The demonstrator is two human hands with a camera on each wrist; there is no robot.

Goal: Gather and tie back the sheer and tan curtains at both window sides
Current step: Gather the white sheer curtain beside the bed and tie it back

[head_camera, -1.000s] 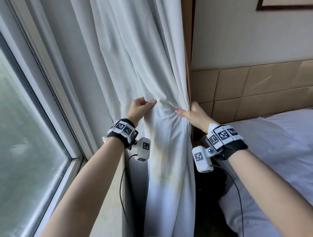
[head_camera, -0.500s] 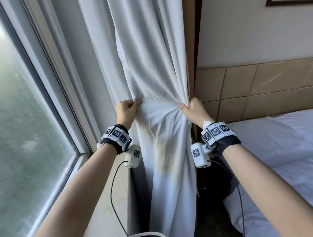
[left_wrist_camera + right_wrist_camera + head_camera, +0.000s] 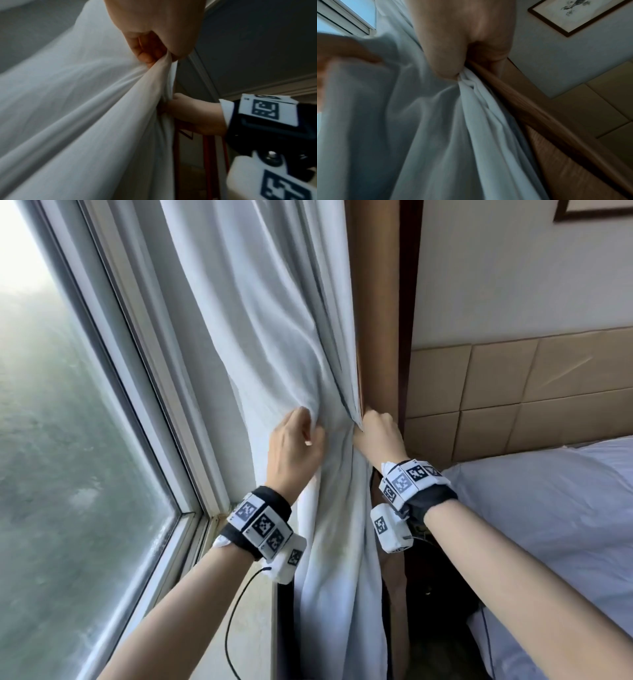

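- The white curtain (image 3: 284, 344) hangs at the right side of the window (image 3: 68, 440), drawn into folds at hand height, with its lower part falling past the sill (image 3: 253, 594)
- The left hand (image 3: 294, 448) grasps the curtain on its window side; the left wrist view shows its fingers (image 3: 145, 56) curled and pinching a fold of cloth
- The right hand (image 3: 376, 436) grasps the curtain's right edge, just beside the brown wooden post (image 3: 380, 337); the right wrist view shows its thumb and fingers (image 3: 447, 67) clenched on a bunch of bundled folds
- The two hands are near each other at the same height, with a short span of cloth between them
- A strip of tan curtain (image 3: 394, 611) shows below the right wrist, behind the white one
- Behind the right arm lies a bed (image 3: 548, 525) with white bedding, against a padded tan headboard (image 3: 531, 392)
- A framed picture (image 3: 576, 14) hangs on the wall above
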